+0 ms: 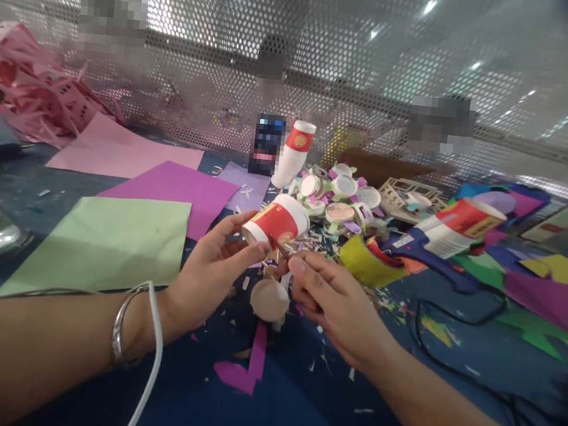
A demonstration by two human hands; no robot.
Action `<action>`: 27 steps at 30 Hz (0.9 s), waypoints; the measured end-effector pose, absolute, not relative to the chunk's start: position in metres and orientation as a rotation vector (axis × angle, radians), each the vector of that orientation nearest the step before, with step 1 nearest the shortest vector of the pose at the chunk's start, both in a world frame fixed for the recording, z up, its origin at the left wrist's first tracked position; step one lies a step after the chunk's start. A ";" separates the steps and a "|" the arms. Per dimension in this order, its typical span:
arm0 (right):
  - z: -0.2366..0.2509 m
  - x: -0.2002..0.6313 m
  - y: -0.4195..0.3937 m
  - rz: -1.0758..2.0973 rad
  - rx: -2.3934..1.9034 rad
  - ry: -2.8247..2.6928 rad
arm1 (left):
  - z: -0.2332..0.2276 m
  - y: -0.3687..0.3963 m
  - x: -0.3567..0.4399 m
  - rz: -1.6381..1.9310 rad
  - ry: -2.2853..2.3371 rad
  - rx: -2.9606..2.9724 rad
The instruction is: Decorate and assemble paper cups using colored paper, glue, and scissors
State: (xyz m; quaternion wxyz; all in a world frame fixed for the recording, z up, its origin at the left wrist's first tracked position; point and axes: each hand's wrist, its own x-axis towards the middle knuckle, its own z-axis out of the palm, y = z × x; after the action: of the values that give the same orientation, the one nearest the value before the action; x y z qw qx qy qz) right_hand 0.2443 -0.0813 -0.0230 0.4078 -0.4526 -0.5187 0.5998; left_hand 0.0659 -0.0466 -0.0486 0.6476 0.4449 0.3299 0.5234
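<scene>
My left hand [211,269] holds a red and white paper cup [277,220] on its side, with the fingertips at the cup's base. My right hand [329,298] pinches a thin dark pointed tool [277,246] whose tip touches the cup near its bottom. A small round beige paper piece [269,299] lies on the blue table just below both hands. A silver bangle [123,321] and a white cable [152,354] cross my left wrist.
Green [105,243], purple [175,192] and pink [119,150] paper sheets lie at left. A second upright cup [294,154], a pile of small round lids [338,195], a blue glue gun [435,254] with black cord, a yellow roll [367,261] and coloured scraps lie at right. A perforated screen [328,63] stands behind.
</scene>
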 end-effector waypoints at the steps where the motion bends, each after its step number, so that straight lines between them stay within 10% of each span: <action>1: -0.022 0.244 -0.082 1.519 -1.138 -1.307 | -0.048 -0.046 0.066 1.200 0.737 1.022; 27: -0.021 0.244 -0.084 1.623 -1.228 -1.167 | -0.050 -0.036 0.063 1.366 0.924 1.335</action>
State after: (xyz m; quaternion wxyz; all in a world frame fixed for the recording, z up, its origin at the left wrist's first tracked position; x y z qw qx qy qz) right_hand 0.2439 -0.0840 -0.0205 0.3873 -0.4825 -0.4587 0.6378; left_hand 0.0631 -0.0355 -0.0499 0.4882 0.5490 0.3800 0.5620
